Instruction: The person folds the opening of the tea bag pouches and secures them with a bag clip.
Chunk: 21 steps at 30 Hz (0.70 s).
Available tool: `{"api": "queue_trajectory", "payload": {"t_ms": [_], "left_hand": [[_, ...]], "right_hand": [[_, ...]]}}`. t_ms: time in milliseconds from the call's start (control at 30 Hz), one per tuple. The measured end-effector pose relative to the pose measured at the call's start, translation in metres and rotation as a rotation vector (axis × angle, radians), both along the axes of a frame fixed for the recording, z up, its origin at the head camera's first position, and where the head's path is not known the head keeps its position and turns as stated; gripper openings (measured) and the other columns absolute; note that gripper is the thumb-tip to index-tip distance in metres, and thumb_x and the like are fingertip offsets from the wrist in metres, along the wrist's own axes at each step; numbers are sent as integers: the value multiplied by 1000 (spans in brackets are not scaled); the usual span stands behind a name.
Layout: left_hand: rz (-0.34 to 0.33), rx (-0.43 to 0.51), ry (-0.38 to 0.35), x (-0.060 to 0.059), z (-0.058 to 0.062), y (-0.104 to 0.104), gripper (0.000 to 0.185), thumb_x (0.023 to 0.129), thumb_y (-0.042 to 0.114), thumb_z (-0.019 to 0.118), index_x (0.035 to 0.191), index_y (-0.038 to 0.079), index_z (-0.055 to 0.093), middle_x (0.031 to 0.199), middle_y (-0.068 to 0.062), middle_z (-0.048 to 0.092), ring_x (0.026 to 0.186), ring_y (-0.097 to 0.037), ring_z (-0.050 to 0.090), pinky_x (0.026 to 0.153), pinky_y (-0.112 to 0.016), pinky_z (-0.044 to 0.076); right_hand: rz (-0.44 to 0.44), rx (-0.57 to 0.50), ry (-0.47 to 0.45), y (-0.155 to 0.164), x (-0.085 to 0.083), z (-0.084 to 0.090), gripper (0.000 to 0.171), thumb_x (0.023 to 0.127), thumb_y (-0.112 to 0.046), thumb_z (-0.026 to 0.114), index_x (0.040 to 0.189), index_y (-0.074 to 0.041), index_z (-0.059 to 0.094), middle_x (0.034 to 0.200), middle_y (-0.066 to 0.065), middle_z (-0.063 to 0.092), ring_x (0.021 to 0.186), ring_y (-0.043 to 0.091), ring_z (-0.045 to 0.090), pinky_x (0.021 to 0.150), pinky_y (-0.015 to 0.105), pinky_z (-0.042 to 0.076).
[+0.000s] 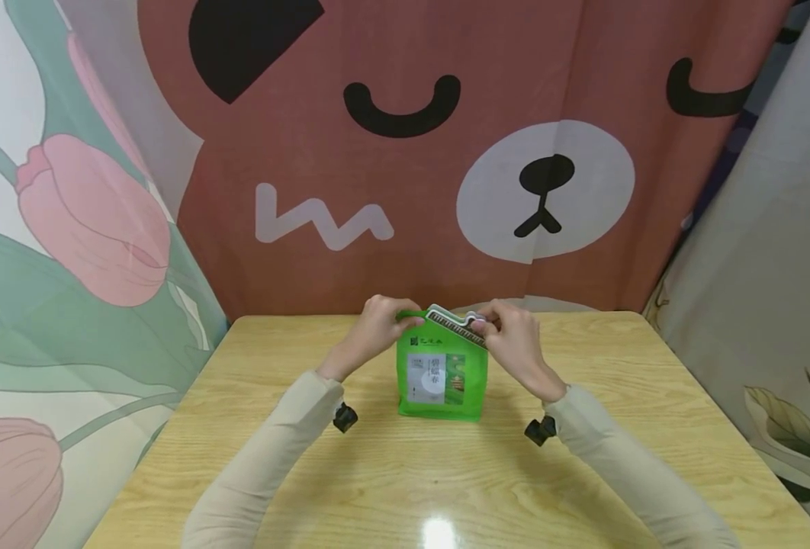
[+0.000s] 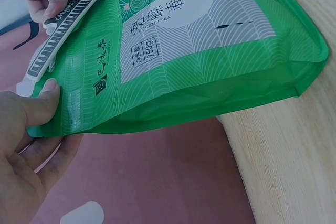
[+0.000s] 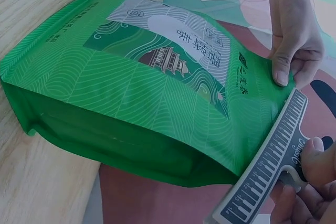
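Note:
A green tea bag [image 1: 442, 377] stands upright on the table, its printed label [image 2: 194, 35] reading Biluochun Tea, 250g. My left hand [image 1: 380, 324] pinches the bag's top left corner, thumb on the front. At the top right, a flat clip [image 3: 268, 163] with a piano-key print and the word Music slants down across the bag's upper edge. My right hand [image 1: 518, 339] holds this clip by its handle part, thumb on the near side. Whether the clip's jaws bite on the bag cannot be made out.
The wooden table [image 1: 295, 473] has its far edge just behind the bag. Beyond it hangs a curtain [image 1: 405, 168] with a bear print, and a flowered curtain [image 1: 89, 221] covers the left side. Small black cameras [image 1: 345, 417] sit on both wrists.

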State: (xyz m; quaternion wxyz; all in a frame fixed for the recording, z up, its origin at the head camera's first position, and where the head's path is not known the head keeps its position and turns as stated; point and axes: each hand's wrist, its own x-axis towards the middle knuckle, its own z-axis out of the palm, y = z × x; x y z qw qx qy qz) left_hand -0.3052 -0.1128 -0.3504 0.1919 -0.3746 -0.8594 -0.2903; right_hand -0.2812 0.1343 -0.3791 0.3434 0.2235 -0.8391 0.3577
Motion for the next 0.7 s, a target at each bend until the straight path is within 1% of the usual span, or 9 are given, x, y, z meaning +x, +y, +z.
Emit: {"api": "queue_trajectory", "payload": {"t_ms": [200, 333, 433, 533, 700], "left_hand": [[4, -2, -3, 0, 0, 0, 11, 88, 10, 76, 98, 6, 78, 93, -4, 75, 76, -9, 68, 68, -22, 53], [5, -3, -2, -1, -1, 0, 12, 88, 11, 76, 99, 6, 78, 94, -3, 75, 76, -8, 68, 69, -22, 53], [4, -5, -5, -1, -1, 0, 12, 88, 11, 75, 99, 7, 78, 94, -3, 75, 76, -8, 68, 69, -22, 53], [3, -3, -2, -1, -1, 0, 11, 88, 11, 76, 99, 7, 78, 93, -3, 75, 75, -8, 68, 69, -22, 53], [-3, 2, -5, -1, -2, 0, 11, 88, 11, 75, 99, 7, 78, 93, -2, 75, 76, -8, 68, 69, -22, 53]], "right_hand": [[-7, -17, -17, -2, 0, 1, 5, 85, -1, 75, 84, -5, 72, 69, 3, 67, 52, 13, 50, 55, 33, 35], [-6, -12, -44, -3, 1, 3, 4, 85, -4, 76, 86, -4, 72, 70, 3, 67, 53, 14, 51, 55, 33, 36], [-5, 5, -64, -3, 1, 4, 8, 85, -8, 78, 90, -4, 73, 74, 3, 67, 56, 14, 54, 56, 33, 38], [4, 24, -79, -2, 2, 6, 12, 86, -12, 79, 95, -5, 73, 76, 3, 66, 58, 14, 53, 55, 34, 39], [17, 26, -87, -1, 2, 4, 12, 88, -7, 75, 99, -3, 73, 79, 5, 67, 57, 15, 52, 54, 33, 37]]}}
